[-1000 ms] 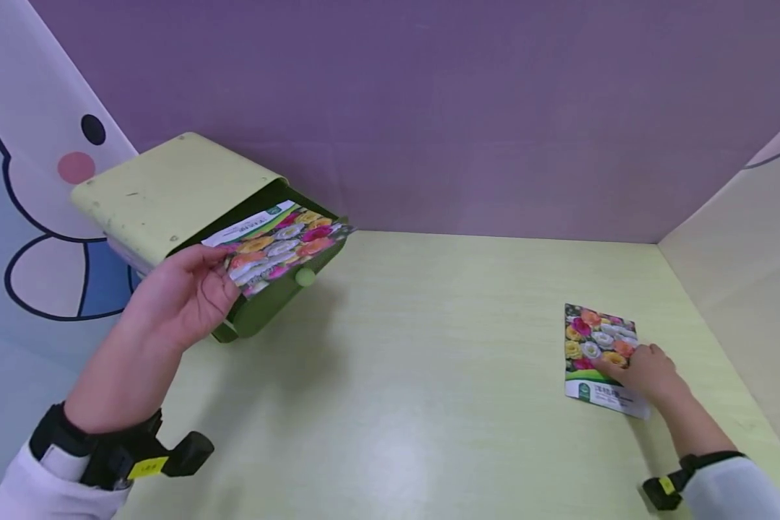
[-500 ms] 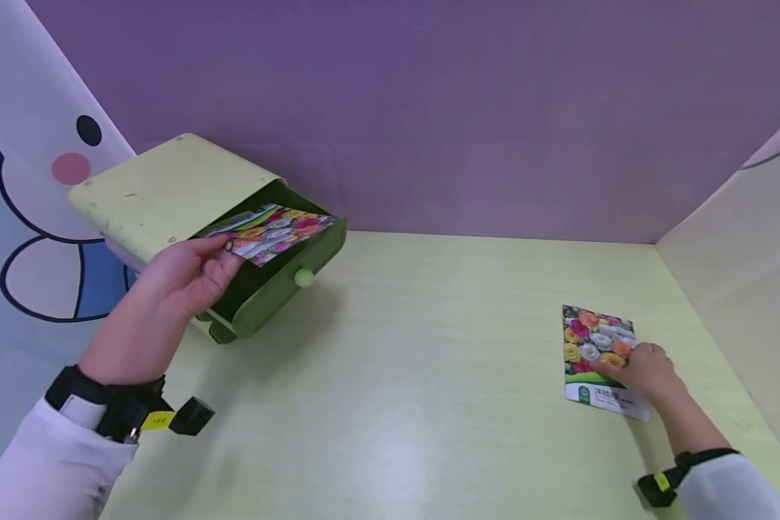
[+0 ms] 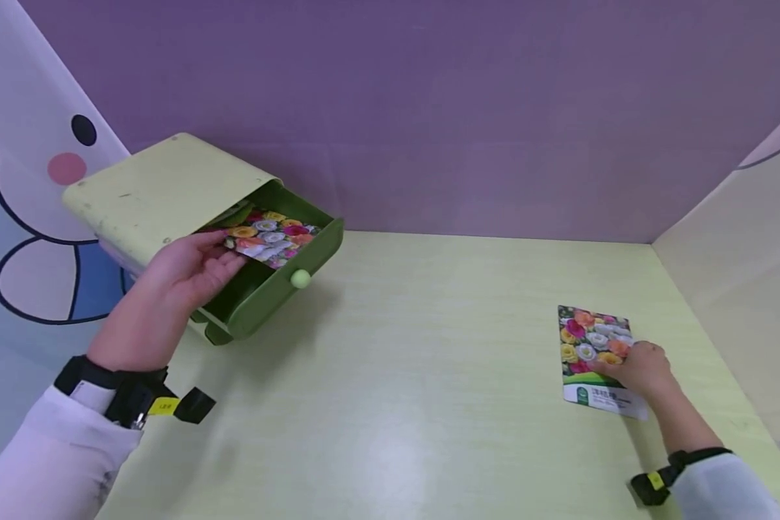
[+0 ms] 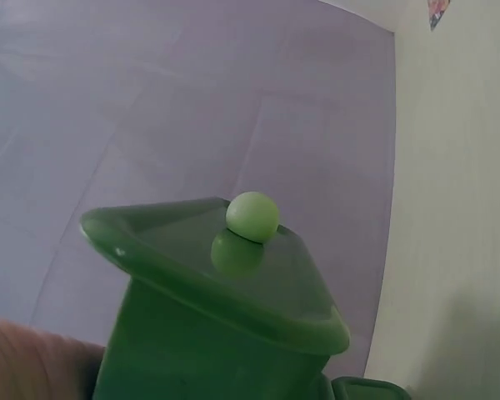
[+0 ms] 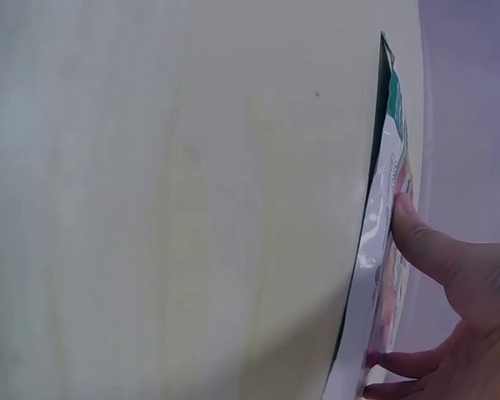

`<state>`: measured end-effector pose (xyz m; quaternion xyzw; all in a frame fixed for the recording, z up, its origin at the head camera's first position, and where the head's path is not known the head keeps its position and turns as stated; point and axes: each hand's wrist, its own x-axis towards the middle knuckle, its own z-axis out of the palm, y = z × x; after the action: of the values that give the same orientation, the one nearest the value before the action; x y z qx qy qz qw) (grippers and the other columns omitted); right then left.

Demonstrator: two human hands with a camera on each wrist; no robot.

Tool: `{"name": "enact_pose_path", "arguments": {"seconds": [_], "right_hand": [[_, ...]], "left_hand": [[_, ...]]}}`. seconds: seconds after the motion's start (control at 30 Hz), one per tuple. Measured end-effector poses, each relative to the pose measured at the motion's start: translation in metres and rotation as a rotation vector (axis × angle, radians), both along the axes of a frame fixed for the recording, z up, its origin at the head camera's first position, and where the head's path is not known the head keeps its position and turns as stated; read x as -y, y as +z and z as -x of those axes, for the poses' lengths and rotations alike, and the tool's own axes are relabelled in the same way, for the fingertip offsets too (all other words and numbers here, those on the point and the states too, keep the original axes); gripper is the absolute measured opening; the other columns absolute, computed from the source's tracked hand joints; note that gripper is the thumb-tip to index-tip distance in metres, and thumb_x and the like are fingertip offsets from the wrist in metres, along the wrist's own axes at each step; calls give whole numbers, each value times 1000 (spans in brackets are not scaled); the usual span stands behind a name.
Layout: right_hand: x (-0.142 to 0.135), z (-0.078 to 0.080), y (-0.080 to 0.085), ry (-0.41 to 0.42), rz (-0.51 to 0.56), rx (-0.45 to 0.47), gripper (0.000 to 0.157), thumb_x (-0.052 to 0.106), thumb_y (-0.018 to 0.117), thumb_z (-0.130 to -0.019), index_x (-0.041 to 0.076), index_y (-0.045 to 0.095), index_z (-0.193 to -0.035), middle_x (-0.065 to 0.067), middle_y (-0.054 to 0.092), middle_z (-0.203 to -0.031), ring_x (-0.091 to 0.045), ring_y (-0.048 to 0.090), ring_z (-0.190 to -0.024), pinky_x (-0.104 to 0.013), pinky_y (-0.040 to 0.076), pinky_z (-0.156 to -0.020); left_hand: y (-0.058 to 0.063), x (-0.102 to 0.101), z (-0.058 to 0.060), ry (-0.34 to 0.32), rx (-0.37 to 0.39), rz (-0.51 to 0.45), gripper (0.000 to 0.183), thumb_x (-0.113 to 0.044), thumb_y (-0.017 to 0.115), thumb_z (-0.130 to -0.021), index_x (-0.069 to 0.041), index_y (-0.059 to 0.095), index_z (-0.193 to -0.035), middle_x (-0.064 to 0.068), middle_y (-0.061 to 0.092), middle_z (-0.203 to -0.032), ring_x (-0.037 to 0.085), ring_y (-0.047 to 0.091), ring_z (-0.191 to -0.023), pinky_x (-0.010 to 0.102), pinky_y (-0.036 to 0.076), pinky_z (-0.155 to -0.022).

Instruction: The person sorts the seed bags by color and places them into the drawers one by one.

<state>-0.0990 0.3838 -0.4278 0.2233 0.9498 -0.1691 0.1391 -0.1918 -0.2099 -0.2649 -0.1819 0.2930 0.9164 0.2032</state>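
Note:
A flower seed packet lies inside the pulled-out green drawer, its far end under the top of the pale yellow drawer box. My left hand reaches over the drawer's side and pinches the packet's near edge. The left wrist view shows the drawer's front with its round light-green knob and a bit of the hand at the lower left. On the right, my right hand grips a second flower seed packet by its sides, thumb on the printed face.
The pale wood table runs between the hands. A purple wall stands behind it, and a light panel borders the right side. At the left is a panel with a cartoon print.
My left hand has lowered the packet from above the drawer's front edge down into the drawer and further back under the box top. The right hand and its packet have barely moved.

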Motion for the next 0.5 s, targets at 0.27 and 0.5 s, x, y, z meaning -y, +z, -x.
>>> {"name": "enact_pose_path", "arguments": {"seconds": [0.27,0.5], "right_hand": [[4,0,-1,-143,114,-35,105,43,71,-76,-26,8,-125,-46,33,-105,-51,40,-95,-62,40,-94],[8,1,-1,-120,218,-60,113,39,70,-79,-20,-11,-131,-50,29,-117,-56,39,-105,-64,35,-98]], "left_hand": [[2,-5,5,17,14,51,55,-13,36,-100,-20,8,-147,-3,18,-150,13,16,-137,27,15,-113],[11,-6,-9,58,-30,146,67,-19,30,-101,-30,-23,-142,-17,-23,-150,6,-16,-135,21,-1,-113]]}}
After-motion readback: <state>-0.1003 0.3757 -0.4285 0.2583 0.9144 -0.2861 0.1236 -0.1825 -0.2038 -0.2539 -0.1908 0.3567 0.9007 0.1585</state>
